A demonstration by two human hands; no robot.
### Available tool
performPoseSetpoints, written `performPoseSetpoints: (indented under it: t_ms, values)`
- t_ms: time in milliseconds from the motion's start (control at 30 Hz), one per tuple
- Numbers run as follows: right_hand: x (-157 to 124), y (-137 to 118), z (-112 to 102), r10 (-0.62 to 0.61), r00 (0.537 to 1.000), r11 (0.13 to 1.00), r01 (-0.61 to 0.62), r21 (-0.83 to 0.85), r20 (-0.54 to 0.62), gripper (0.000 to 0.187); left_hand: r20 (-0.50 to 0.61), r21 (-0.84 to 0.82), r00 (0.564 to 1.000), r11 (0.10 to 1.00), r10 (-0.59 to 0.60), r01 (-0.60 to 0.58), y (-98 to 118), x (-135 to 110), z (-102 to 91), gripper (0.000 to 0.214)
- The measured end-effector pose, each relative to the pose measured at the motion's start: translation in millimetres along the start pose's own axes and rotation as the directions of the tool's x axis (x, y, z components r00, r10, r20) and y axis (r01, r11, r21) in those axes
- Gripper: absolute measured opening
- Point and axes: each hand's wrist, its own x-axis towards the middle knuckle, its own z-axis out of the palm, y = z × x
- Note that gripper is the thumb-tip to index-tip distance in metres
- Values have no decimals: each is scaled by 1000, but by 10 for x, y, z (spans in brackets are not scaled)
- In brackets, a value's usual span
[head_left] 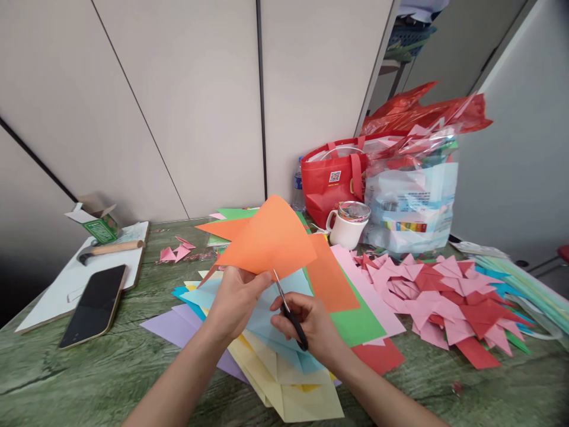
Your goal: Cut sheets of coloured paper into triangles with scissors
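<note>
Across a green wood-grained desk (40, 379), loose coloured paper sheets (306, 402) lie overlapping. Above them, the left hand (232, 301) pinches a curved orange paper sheet (272, 237); the right hand (313, 327) grips black-handled metal scissors (294, 326) at its lower edge.

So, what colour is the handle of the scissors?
The scissors' handle is black, as shown in the head view.
</note>
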Motion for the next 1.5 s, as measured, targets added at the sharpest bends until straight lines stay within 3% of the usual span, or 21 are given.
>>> performPoseSetpoints:
  t_ms: [133,400,667,1500]
  values:
    - [-2,7,-10,-14,1000,1000,14,-9,-17,33,-37,72,997,995,66,-63,26,28,-50,28]
    - [-6,8,-14,6,1000,1000,-6,-5,21,32,18,276,999,960,37,-41,55,64,-164,16]
    - [12,16,-29,-13,998,998,10,58,57,34,17,396,999,918,31,-36,34,43,-100,18]
    - [13,62,-31,-28,998,997,24,72,52,27,44,373,999,928,-29,10,29,47,-97,10]
